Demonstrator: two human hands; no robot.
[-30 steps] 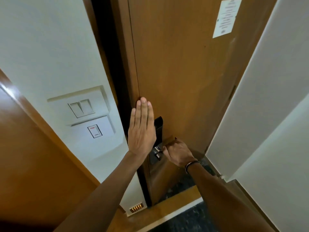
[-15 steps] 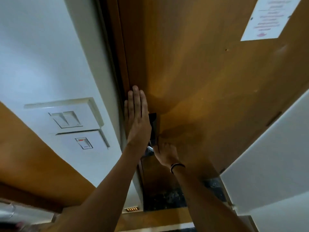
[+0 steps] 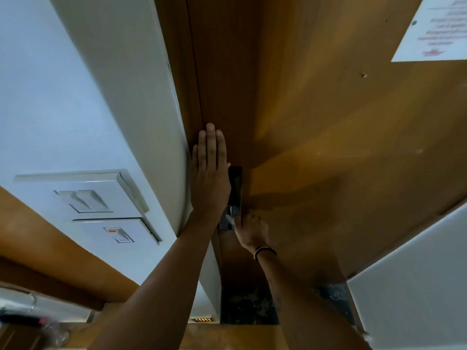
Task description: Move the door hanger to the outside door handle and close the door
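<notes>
The brown wooden door (image 3: 316,117) fills the middle of the head view, and its left edge meets the frame with no dark gap showing. My left hand (image 3: 211,173) lies flat on the door near that edge, fingers straight and together, just above the black lock plate (image 3: 235,185). My right hand (image 3: 251,229) is curled around the inside door handle below the lock; the handle itself is mostly hidden by the fingers. A metal latch part (image 3: 228,218) shows beside it. No door hanger is in sight.
White wall with a double light switch (image 3: 83,198) and a second switch plate (image 3: 118,234) stands to the left. A paper notice (image 3: 434,29) is stuck on the door at the upper right. A white wall (image 3: 409,286) closes in on the right; dark floor (image 3: 249,306) lies below.
The dark gap at the door's left edge has closed. The camera has moved nearer to the door and tilted. Both hands stay on the door and the handle.
</notes>
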